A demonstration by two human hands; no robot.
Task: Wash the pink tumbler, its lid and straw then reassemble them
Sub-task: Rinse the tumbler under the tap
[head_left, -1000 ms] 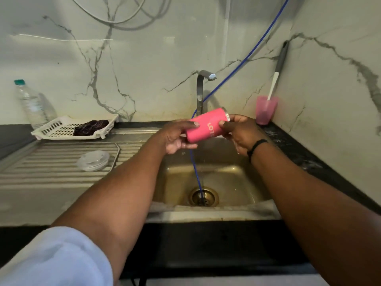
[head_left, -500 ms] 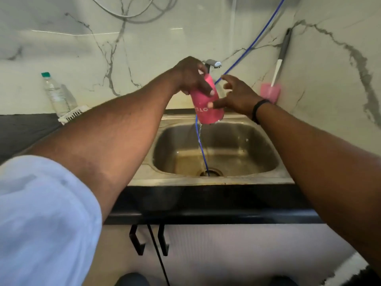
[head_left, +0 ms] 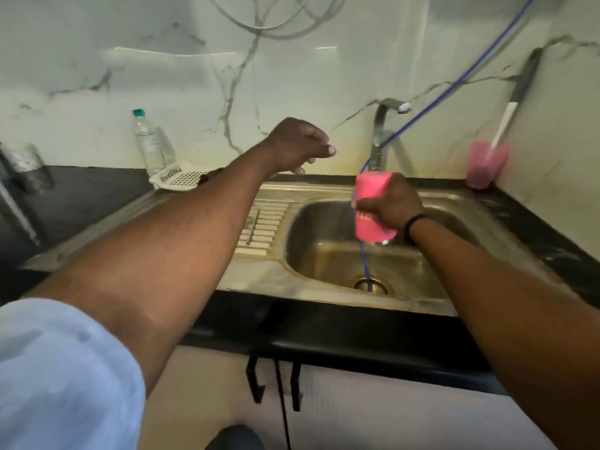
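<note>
Pink tumbler [head_left: 370, 207] in R hand [head_left: 391, 206], lettering blurred, unreadable.

**Both arms out, one hand gripping, one free**

The right hand [head_left: 391, 204] is wrapped around a pink cylindrical tumbler [head_left: 371, 209], fingers curled across its front, a black band on the wrist. The right forearm runs in from the near right. The left hand [head_left: 300, 144] is held higher and further left, empty, fingers loosely curled, palm down. The left arm reaches from a light blue sleeve [head_left: 61, 378].
</note>
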